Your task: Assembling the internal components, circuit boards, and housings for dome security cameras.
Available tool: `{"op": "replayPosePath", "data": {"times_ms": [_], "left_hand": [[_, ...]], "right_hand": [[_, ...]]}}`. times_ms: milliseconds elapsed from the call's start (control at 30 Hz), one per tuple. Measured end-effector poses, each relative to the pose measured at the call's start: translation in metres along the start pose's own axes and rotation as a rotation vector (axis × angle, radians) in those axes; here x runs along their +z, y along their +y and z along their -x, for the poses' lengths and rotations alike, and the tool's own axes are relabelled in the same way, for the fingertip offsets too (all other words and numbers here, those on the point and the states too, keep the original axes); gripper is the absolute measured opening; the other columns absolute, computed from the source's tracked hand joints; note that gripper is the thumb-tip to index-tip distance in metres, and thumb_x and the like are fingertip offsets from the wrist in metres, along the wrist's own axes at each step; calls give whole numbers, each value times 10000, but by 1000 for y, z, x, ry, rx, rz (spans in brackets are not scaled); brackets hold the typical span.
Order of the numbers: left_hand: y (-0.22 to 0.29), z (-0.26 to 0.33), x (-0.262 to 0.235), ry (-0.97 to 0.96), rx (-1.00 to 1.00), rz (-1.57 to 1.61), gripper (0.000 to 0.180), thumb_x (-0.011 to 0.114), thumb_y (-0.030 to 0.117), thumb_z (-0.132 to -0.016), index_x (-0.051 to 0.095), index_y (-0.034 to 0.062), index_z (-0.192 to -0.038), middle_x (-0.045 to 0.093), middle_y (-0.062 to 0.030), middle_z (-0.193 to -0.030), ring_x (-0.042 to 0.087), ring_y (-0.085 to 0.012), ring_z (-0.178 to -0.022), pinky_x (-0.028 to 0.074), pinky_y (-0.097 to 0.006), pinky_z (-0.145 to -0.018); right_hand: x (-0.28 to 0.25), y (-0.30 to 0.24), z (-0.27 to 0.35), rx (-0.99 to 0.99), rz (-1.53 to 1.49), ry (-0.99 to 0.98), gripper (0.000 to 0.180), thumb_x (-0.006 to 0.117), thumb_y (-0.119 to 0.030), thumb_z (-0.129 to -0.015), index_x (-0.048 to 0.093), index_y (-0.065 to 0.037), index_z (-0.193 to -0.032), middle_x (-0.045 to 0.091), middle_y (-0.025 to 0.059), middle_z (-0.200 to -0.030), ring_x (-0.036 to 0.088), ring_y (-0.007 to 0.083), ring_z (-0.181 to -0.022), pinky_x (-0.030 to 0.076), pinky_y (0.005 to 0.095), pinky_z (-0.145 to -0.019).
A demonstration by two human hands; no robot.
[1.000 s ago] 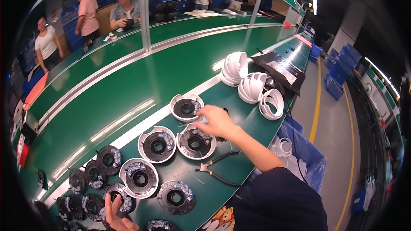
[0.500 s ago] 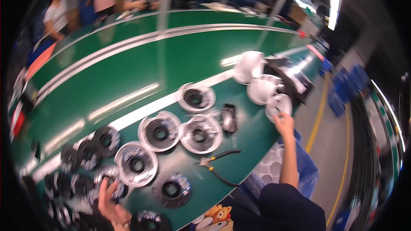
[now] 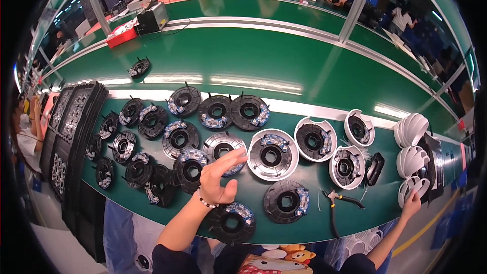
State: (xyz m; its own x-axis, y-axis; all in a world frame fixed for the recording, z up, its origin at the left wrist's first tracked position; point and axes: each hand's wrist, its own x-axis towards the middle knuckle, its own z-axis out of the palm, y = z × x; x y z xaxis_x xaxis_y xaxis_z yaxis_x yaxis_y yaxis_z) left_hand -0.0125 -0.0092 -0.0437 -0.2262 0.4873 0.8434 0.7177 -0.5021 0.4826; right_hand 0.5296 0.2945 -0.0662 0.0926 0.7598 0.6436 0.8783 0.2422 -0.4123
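Observation:
My left hand [image 3: 219,178], with a beaded bracelet at its wrist, hovers with fingers stretched out and holds nothing. Under its fingertips lies a round part [image 3: 215,141] with a pale rim, partly hidden. Black discs with blue circuit boards lie around that hand, one disc [image 3: 188,169] just left of it and another disc [image 3: 231,228] below. To its right, a white round housing [image 3: 274,176] contains a similar disc. At the far right, my right hand [image 3: 412,206] is closed on the edge of a white ring-shaped housing [image 3: 405,189], near the stacked white housings [image 3: 412,160].
Pliers [image 3: 333,198] with black and yellow handles lie near the front edge. A small black part [image 3: 375,169] is beside more filled housings. Black trays [image 3: 68,137] stand stacked at left. A red bin [image 3: 122,34] sits across the green table. Other people work opposite.
The view has swung left and steadied, showing the black trays and more discs. My right hand stays at the white ring; my left hand stays raised over the parts, fingers out.

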Motion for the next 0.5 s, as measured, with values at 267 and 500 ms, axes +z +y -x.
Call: {"op": "replayPosePath", "data": {"times_ms": [267, 500], "left_hand": [[-10, -31, -25, 11, -248, -406, 190, 541, -40, -684, 560, -9, -871, 614, -144, -872, 608, -258, -811, 477, -303, -711], [-21, -40, -42, -500, -585, -816, 268, 661, 136, -642, 555, 12, -855, 589, -137, -845, 552, -294, -833, 443, -365, -730]], "right_hand": [[-34, -115, -1, -191, -260, 236, 225, 488, -138, -860, 599, 52, -909, 631, 107, -886, 581, 143, -721, 452, 254, -685], [-42, -222, 43, -546, -439, 44, 202, 454, -82, -836, 576, 78, -855, 619, 117, -756, 578, 176, -665, 461, 264, -629]]}}
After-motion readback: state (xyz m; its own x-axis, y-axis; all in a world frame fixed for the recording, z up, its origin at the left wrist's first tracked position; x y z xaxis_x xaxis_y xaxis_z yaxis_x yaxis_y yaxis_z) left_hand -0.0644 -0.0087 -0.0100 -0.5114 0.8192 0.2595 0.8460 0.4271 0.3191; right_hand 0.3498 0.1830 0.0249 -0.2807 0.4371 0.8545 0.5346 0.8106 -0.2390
